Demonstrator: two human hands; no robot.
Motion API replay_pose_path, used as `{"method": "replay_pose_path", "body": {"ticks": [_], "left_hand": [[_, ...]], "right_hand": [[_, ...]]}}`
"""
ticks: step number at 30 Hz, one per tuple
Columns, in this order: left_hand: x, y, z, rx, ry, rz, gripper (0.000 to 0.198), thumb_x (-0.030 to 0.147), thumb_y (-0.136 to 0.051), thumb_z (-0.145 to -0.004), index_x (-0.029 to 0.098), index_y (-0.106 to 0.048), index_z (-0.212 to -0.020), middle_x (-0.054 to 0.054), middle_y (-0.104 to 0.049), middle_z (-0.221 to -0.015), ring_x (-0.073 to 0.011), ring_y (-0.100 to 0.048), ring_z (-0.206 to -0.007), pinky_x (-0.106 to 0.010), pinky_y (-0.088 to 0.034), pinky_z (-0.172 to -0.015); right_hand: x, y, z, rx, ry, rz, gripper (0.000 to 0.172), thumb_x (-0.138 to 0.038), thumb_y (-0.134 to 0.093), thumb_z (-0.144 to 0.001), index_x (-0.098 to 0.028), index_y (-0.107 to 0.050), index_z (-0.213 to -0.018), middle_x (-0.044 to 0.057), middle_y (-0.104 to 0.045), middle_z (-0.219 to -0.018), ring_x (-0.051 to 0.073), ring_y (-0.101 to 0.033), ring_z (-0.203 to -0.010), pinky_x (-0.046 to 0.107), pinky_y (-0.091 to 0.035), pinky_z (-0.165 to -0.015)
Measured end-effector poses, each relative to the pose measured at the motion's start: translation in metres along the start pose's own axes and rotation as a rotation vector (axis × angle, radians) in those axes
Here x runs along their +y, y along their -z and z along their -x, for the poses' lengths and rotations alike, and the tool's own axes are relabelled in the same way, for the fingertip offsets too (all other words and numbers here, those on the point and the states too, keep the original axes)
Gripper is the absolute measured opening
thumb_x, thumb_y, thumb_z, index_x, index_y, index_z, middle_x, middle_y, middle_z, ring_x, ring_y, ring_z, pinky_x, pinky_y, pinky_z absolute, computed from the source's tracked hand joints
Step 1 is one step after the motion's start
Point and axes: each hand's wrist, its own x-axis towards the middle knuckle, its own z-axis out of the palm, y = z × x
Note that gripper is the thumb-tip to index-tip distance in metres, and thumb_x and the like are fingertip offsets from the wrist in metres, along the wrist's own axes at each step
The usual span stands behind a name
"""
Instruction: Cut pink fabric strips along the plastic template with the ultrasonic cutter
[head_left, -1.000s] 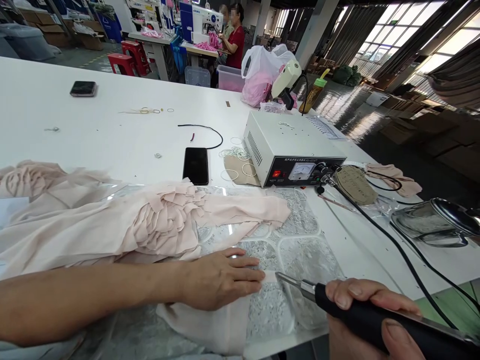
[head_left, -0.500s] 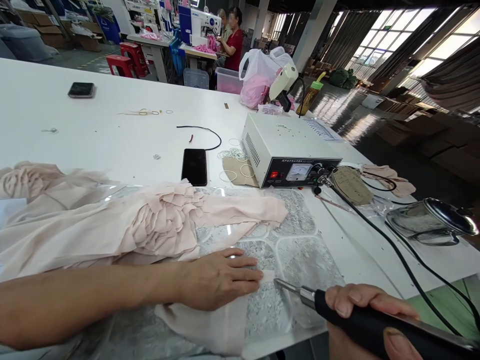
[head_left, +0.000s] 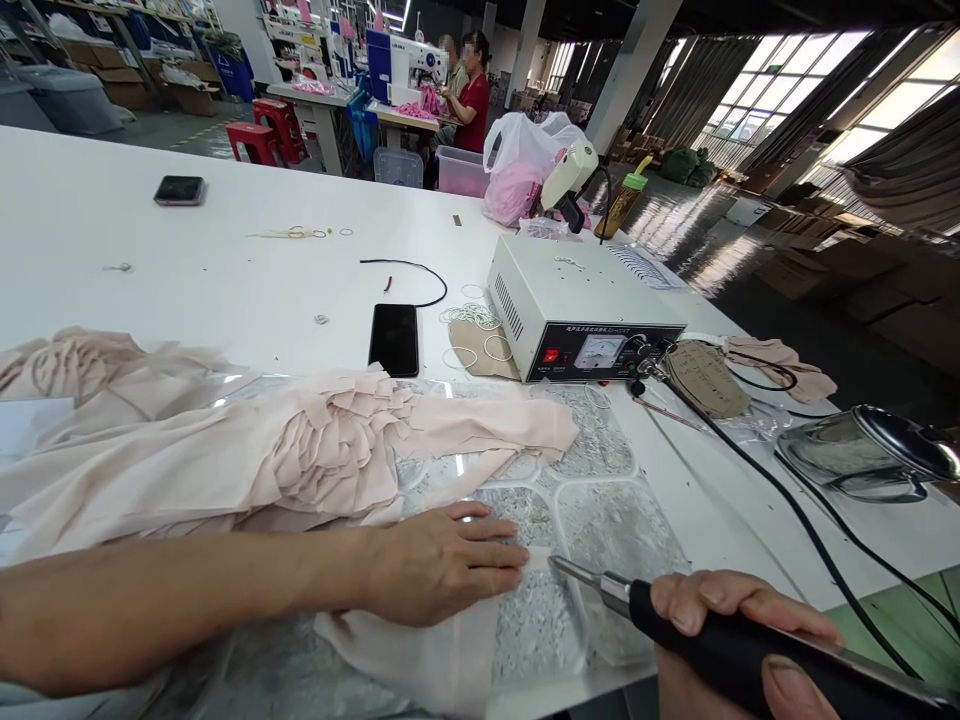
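My left hand (head_left: 446, 562) lies flat, fingers stretched, on a pale pink fabric piece (head_left: 420, 660). A narrow strip of that fabric sticks out past its fingertips. My right hand (head_left: 739, 630) is wrapped round the black handle of an ultrasonic cutter (head_left: 622, 595). Its thin metal tip is at the end of the strip; whether they touch I cannot tell. Underneath is a clear mat with a grey stone pattern (head_left: 622, 540). Beyond my left hand is a pile of pink fabric with layered ruffles (head_left: 330, 440).
A white control box (head_left: 585, 290) with dial and red switch stands behind the mat, its black cable (head_left: 780, 500) running to the cutter. A metal mug (head_left: 862, 455) stands at right. A phone (head_left: 394, 340) and elastic bands (head_left: 472, 318) lie beyond. People sit at sewing machines (head_left: 405, 65).
The view has turned slightly, so the background sits a little further right and lower. Both hands and the cutter stay almost where they were.
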Motion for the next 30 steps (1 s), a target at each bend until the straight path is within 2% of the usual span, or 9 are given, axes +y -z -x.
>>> {"method": "replay_pose_path", "body": {"ticks": [6, 12, 26, 30], "left_hand": [[0.002, 0.004, -0.001, -0.023, -0.014, -0.044, 0.031, 0.016, -0.037, -0.104, 0.012, -0.058, -0.126, -0.007, -0.056, -0.138, -0.0228, -0.046, -0.132, -0.037, -0.030, -0.113], [0.006, 0.009, 0.002, -0.022, -0.037, -0.109, 0.032, 0.016, -0.035, -0.104, 0.008, -0.057, -0.126, -0.010, -0.056, -0.137, -0.0240, -0.048, -0.129, -0.038, -0.035, -0.109], [0.007, 0.011, 0.008, -0.015, -0.039, -0.154, 0.032, 0.017, -0.035, -0.105, 0.008, -0.059, -0.123, -0.010, -0.059, -0.132, -0.0244, -0.049, -0.126, -0.037, -0.037, -0.105], [0.008, 0.010, 0.008, -0.029, -0.032, -0.166, 0.031, 0.016, -0.035, -0.104, 0.010, -0.059, -0.124, -0.010, -0.059, -0.133, -0.0238, -0.048, -0.127, -0.036, -0.037, -0.106]], "right_hand": [[0.003, 0.000, -0.003, -0.081, 0.032, -0.014, 0.009, -0.028, -0.056, -0.077, -0.020, -0.055, -0.081, -0.001, -0.049, -0.070, 0.012, -0.050, -0.052, 0.030, -0.047, -0.046], [0.002, 0.001, -0.005, -0.090, 0.024, 0.000, 0.013, -0.031, -0.060, -0.077, -0.020, -0.055, -0.079, -0.001, -0.051, -0.068, 0.012, -0.051, -0.051, 0.031, -0.049, -0.047], [0.001, -0.001, -0.005, -0.046, -0.009, -0.031, 0.012, -0.029, -0.060, -0.072, -0.019, -0.057, -0.079, 0.000, -0.051, -0.069, 0.013, -0.052, -0.053, 0.031, -0.049, -0.048], [0.001, -0.009, -0.001, -0.082, -0.013, -0.072, 0.013, -0.030, -0.059, -0.075, -0.019, -0.056, -0.082, 0.000, -0.050, -0.072, 0.012, -0.050, -0.055, 0.030, -0.049, -0.048]]}}
